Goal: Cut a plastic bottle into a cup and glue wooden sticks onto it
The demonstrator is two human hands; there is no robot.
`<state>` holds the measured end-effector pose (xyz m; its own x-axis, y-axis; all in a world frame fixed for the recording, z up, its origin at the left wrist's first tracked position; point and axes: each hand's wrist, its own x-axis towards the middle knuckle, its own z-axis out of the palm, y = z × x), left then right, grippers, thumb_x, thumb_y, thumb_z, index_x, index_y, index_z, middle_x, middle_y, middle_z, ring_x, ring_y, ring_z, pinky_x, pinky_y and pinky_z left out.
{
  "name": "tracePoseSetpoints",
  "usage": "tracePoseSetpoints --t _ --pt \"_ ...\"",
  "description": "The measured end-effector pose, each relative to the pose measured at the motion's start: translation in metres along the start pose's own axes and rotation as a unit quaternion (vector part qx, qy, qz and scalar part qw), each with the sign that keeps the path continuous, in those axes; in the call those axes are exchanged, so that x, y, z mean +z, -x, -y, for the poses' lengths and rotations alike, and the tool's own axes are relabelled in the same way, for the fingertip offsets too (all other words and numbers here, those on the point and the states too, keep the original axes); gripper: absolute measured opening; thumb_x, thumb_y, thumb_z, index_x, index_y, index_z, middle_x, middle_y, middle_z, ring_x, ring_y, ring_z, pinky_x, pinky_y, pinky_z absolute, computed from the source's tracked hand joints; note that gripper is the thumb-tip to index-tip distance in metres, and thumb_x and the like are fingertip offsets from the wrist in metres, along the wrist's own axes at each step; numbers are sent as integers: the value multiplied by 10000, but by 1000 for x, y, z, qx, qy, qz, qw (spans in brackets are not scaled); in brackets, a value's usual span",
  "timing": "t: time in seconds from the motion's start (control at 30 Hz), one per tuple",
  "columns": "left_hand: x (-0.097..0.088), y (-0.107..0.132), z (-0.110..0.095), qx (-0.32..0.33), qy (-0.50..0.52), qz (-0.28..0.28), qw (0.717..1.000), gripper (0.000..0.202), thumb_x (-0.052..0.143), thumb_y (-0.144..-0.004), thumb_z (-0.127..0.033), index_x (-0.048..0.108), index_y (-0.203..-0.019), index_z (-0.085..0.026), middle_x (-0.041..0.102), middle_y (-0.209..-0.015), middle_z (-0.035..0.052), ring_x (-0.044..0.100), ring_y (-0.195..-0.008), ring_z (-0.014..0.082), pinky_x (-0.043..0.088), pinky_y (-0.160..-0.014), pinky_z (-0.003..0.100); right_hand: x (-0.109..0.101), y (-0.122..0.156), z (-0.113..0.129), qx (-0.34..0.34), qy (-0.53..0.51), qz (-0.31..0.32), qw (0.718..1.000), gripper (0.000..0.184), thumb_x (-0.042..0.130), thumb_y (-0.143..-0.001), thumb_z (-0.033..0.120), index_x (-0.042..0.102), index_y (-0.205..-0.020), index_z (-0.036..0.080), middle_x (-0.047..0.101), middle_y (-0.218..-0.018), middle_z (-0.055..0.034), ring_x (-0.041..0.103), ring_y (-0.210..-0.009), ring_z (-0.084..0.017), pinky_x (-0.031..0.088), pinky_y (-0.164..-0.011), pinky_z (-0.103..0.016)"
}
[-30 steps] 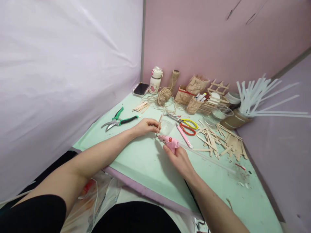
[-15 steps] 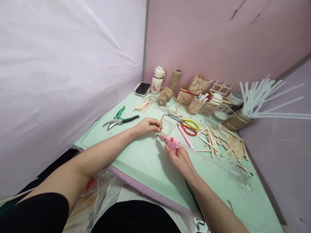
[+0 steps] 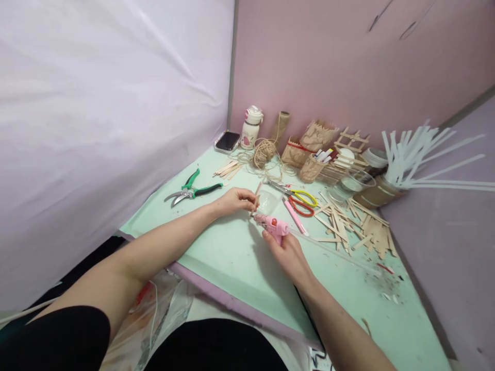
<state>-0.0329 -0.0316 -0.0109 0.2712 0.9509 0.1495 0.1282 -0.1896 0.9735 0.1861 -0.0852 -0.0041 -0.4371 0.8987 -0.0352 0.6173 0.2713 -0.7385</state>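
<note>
My left hand [image 3: 240, 201] pinches a thin wooden craft stick [image 3: 258, 194], held tilted upward above the table. In my right hand [image 3: 284, 246] is a pink hot glue gun [image 3: 274, 226], its nozzle close to the stick's lower end; whether they touch I cannot tell. A long clear glue stick [image 3: 332, 252] trails out of the gun's back. Just behind the hands lies a clear plastic piece [image 3: 268, 202]. Right of it are a pink craft knife [image 3: 296, 217] and scissors [image 3: 301, 202] with red and yellow handles.
Green-handled pruning shears [image 3: 191, 190] lie on the left. Behind stand a phone [image 3: 227, 140], a bottle [image 3: 251, 128], a twine ball [image 3: 264, 153] and wooden holders [image 3: 311, 169]. Loose craft sticks [image 3: 340, 226] and a tube of white glue sticks [image 3: 377, 191] are on the right.
</note>
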Motion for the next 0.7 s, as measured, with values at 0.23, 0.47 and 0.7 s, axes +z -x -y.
tracePoseSetpoints --t 0.23,0.47,0.7 --pt "0 -1 2 6 -1 -6 1000 161 729 -629 -267 698 -691 -122 662 -730 31 585 -729 134 456 -724 246 -2 2 6 -14 -3 14 1000 436 420 -922 415 607 -1253 201 710 -1032 -78 641 -952 -249 442 -826 -289" --pt "-1 -1 2 2 -4 -2 1000 169 721 -641 -275 698 -696 -117 665 -717 35 589 -714 133 457 -727 251 -9 2 5 8 13 -6 1000 471 440 -908 438 601 -1267 179 718 -936 -66 658 -852 -251 465 -750 -294" --pt "-1 0 1 16 -18 9 1000 156 710 -665 -267 697 -703 -116 663 -734 37 589 -726 133 455 -736 248 -5 2 4 -3 2 2 1000 449 443 -912 423 593 -1278 210 711 -1042 -64 648 -954 -257 451 -812 -293"
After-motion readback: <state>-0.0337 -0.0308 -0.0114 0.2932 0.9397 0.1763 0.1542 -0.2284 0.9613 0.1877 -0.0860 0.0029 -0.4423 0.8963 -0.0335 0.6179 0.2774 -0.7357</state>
